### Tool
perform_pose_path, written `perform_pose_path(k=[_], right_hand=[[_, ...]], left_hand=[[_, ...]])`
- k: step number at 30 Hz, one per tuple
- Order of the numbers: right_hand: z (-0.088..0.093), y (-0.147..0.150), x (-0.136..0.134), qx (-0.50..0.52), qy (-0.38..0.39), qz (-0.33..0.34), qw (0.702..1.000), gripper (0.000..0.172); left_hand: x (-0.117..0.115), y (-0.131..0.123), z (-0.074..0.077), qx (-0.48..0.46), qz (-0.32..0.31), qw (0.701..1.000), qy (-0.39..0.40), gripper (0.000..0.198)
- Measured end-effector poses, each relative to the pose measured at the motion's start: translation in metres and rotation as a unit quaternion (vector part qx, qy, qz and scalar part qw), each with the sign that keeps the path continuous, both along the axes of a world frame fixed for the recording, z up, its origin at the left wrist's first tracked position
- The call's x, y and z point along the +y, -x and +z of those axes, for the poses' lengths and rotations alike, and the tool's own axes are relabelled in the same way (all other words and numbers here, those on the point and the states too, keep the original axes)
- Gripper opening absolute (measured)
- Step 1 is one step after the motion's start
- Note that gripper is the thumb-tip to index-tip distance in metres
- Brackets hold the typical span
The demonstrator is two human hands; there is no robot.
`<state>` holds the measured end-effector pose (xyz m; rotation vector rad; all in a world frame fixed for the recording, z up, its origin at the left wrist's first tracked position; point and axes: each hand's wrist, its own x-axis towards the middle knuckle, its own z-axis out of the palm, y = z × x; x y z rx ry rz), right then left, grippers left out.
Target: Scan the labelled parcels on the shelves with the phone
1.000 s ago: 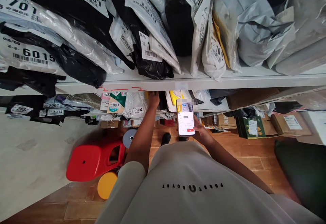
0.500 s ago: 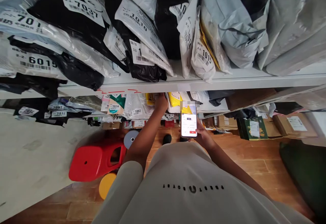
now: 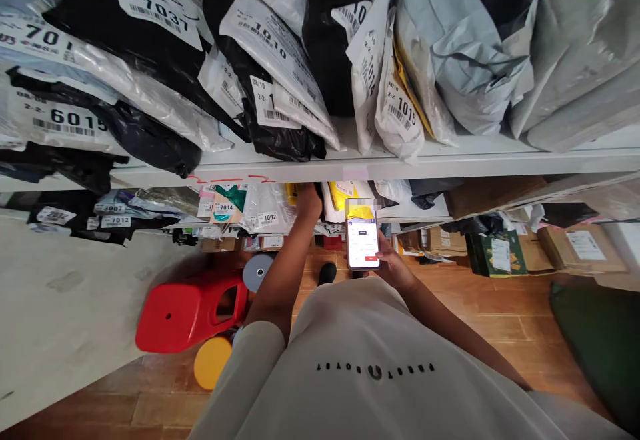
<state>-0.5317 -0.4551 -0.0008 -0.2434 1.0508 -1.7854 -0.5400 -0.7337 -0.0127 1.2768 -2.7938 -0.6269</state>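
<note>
My right hand (image 3: 391, 261) is closed around a smartphone (image 3: 363, 243), held upright with its lit screen facing me. On the screen are a yellow picture at the top and a small red button low down. My left hand (image 3: 310, 201) reaches in among parcels on the lower shelf, right beside a yellow parcel (image 3: 292, 193). Its fingers are hidden by the hand itself and the upper shelf's edge. To its right lies a white and yellow parcel (image 3: 341, 190). A clear bag labelled 1002 (image 3: 265, 208) lies to its left.
The upper shelf edge (image 3: 400, 165) runs across above both hands, with black, white and grey labelled parcels (image 3: 283, 47) on it. Below left are a red stool (image 3: 170, 317) and a yellow round seat (image 3: 212, 363). Cardboard boxes (image 3: 580, 247) stand low at the right.
The phone and my right hand have shifted slightly left. My left hand has moved a little left, toward the yellow parcel, covering more of it.
</note>
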Motion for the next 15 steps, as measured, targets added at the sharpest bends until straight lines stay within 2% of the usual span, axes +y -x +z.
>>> perform_pose_path(k=[2, 3, 5, 7, 9, 15], right_hand=[[0.0, 0.001, 0.002, 0.003, -0.001, -0.002, 1.0, 0.073], [0.0, 0.002, 0.004, 0.005, -0.001, -0.003, 1.0, 0.074], [-0.001, 0.004, 0.007, 0.007, -0.006, -0.006, 1.0, 0.074], [-0.003, 0.005, 0.01, 0.008, -0.01, -0.008, 1.0, 0.074], [-0.005, 0.005, 0.012, 0.008, -0.009, -0.009, 1.0, 0.073], [-0.007, 0.009, 0.012, -0.005, 0.002, -0.008, 1.0, 0.077]], left_hand=[[-0.008, -0.011, 0.003, 0.005, 0.033, 0.998, 0.05, 0.052], [-0.011, -0.015, 0.003, 0.008, 0.029, 0.997, 0.07, 0.052], [-0.012, -0.018, 0.001, 0.004, -0.028, 0.997, 0.075, 0.048], [-0.009, -0.014, -0.005, -0.012, -0.1, 0.994, 0.046, 0.041], [-0.004, -0.007, -0.012, -0.027, -0.126, 0.991, 0.026, 0.04], [0.024, 0.011, -0.024, -0.043, -0.087, 0.995, -0.003, 0.051]])
